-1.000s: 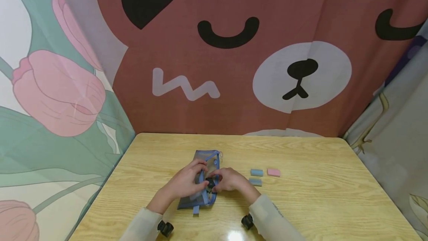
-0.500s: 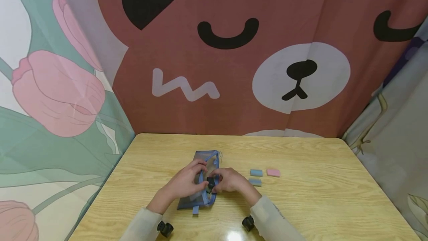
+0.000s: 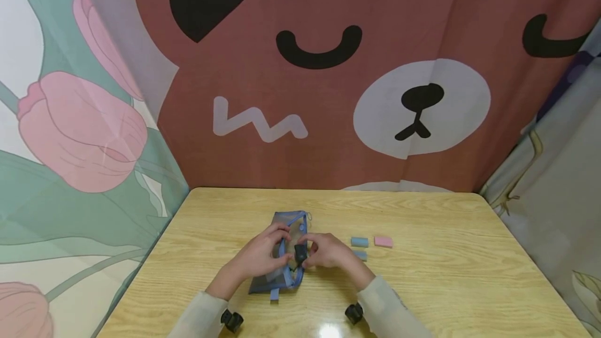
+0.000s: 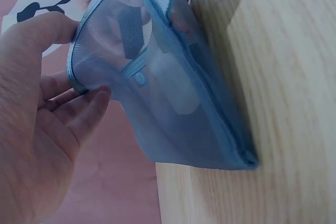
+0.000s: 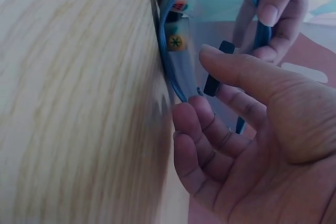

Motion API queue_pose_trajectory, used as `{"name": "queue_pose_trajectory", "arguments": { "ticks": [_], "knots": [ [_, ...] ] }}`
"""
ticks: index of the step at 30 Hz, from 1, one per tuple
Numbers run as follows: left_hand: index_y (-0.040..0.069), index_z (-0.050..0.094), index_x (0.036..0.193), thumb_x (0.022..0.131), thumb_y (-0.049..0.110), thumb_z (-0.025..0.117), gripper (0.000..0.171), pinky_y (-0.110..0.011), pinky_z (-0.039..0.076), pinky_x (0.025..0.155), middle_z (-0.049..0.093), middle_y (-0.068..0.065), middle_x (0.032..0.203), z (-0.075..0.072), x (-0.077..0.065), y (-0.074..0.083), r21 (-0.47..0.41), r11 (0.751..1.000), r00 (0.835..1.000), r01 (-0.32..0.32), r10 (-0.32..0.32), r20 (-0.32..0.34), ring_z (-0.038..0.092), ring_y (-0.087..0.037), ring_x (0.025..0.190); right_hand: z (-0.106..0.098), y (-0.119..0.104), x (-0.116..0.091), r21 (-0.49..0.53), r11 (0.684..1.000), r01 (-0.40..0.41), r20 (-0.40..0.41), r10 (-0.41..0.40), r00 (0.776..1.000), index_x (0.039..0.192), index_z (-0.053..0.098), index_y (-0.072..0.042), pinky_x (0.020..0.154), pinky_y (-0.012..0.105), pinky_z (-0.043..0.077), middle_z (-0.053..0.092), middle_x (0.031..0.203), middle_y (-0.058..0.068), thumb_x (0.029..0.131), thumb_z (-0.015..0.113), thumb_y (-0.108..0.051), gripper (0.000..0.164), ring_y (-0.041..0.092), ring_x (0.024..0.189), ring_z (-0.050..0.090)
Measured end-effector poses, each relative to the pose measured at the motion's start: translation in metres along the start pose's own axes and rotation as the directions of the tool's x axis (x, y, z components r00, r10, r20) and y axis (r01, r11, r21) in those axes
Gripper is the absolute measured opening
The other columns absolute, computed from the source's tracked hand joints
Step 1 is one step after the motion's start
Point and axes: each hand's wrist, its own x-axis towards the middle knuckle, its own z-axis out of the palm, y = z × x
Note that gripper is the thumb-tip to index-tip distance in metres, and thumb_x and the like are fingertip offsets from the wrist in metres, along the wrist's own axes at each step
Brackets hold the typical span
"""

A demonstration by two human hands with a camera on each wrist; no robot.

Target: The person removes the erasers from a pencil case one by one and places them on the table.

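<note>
A blue mesh zip pouch [image 3: 264, 284] lies on the table with its mouth held apart. My left hand [image 3: 259, 253] pinches the rim of that mouth, thumb on one side and fingers on the other, as the left wrist view shows on the mesh [image 4: 173, 114]. At the opening, my right hand [image 3: 326, 251] pinches a small black block [image 5: 219, 72] between thumb and fingers. Inside the pouch, the right wrist view shows a small piece with an orange pattern [image 5: 177, 42]; its kind is unclear.
Right of the pouch lie two small blue blocks, one farther back [image 3: 359, 242] and one nearer [image 3: 361, 255], partly behind the right hand. Beside them is a pink block [image 3: 383, 242]. A patterned curtain [image 3: 263, 160] hangs behind the wooden table [image 3: 446, 275].
The right hand has shifted slightly right and up at the pouch's mouth, bringing the black block with it. The left hand and the pouch have stayed in place.
</note>
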Motion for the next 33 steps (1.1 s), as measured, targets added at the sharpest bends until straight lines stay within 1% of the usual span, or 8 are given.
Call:
{"name": "queue_pose_trajectory", "arguments": {
  "ticks": [5, 9, 13, 22, 29, 33],
  "knots": [
    [0.007, 0.065, 0.120, 0.094, 0.029, 0.072, 0.035, -0.039, 0.053, 0.093, 0.050, -0.008, 0.142, 0.001, 0.001, -0.001, 0.004, 1.000, 1.000, 0.001, -0.001, 0.002, 0.059, -0.019, 0.117, -0.004, 0.002, -0.005, 0.010, 1.000, 0.006, -0.037, -0.006, 0.999, 0.128, 0.065, -0.020, 0.055, 0.032, 0.044, 0.062, 0.076, -0.001, 0.083, 0.085, -0.021, 0.049, 0.016, 0.062, 0.056],
    [0.007, 0.065, 0.120, 0.094, 0.030, 0.072, 0.035, -0.039, 0.053, 0.093, 0.051, -0.008, 0.142, 0.002, 0.001, -0.002, 0.004, 1.000, 1.000, 0.005, -0.005, 0.005, 0.059, -0.018, 0.116, -0.007, 0.002, -0.009, 0.010, 1.000, -0.006, -0.059, 0.006, 0.998, 0.127, 0.065, -0.022, 0.055, 0.032, 0.043, 0.061, 0.076, -0.001, 0.082, 0.086, -0.023, 0.050, 0.016, 0.061, 0.055],
    [0.007, 0.065, 0.121, 0.094, 0.030, 0.072, 0.036, -0.039, 0.052, 0.093, 0.050, -0.008, 0.143, 0.002, 0.001, -0.002, 0.008, 1.000, 1.000, 0.004, -0.004, 0.005, 0.059, -0.018, 0.116, -0.010, 0.002, -0.013, 0.008, 1.000, -0.009, -0.072, 0.009, 0.997, 0.127, 0.064, -0.022, 0.054, 0.031, 0.042, 0.061, 0.076, -0.002, 0.083, 0.085, -0.022, 0.049, 0.016, 0.059, 0.054],
    [0.006, 0.066, 0.118, 0.093, 0.027, 0.073, 0.034, -0.041, 0.053, 0.093, 0.052, -0.008, 0.140, 0.002, 0.000, -0.003, 0.011, 1.000, 1.000, -0.018, 0.018, -0.024, 0.060, -0.020, 0.116, -0.016, 0.005, -0.021, 0.001, 1.000, -0.017, -0.091, 0.017, 0.996, 0.128, 0.064, -0.021, 0.055, 0.031, 0.043, 0.061, 0.078, -0.001, 0.084, 0.084, -0.019, 0.049, 0.016, 0.061, 0.054],
    [0.006, 0.065, 0.120, 0.093, 0.028, 0.072, 0.035, -0.041, 0.052, 0.096, 0.051, -0.008, 0.142, 0.002, 0.000, -0.004, -0.008, 1.000, 1.000, -0.004, 0.004, -0.013, 0.059, -0.020, 0.118, -0.024, 0.004, -0.029, 0.021, 0.999, -0.040, -0.115, 0.043, 0.992, 0.127, 0.064, -0.022, 0.058, 0.033, 0.043, 0.059, 0.083, -0.001, 0.082, 0.084, -0.018, 0.049, 0.017, 0.064, 0.054],
    [0.006, 0.065, 0.119, 0.093, 0.027, 0.073, 0.034, -0.041, 0.052, 0.095, 0.051, -0.008, 0.141, 0.002, 0.000, -0.004, -0.008, 1.000, 1.000, -0.018, 0.018, -0.021, 0.059, -0.020, 0.117, -0.027, 0.005, -0.034, 0.014, 0.998, -0.054, -0.130, 0.055, 0.990, 0.126, 0.065, -0.024, 0.059, 0.032, 0.043, 0.059, 0.083, -0.001, 0.082, 0.085, -0.019, 0.048, 0.017, 0.065, 0.053]
  ]
}}
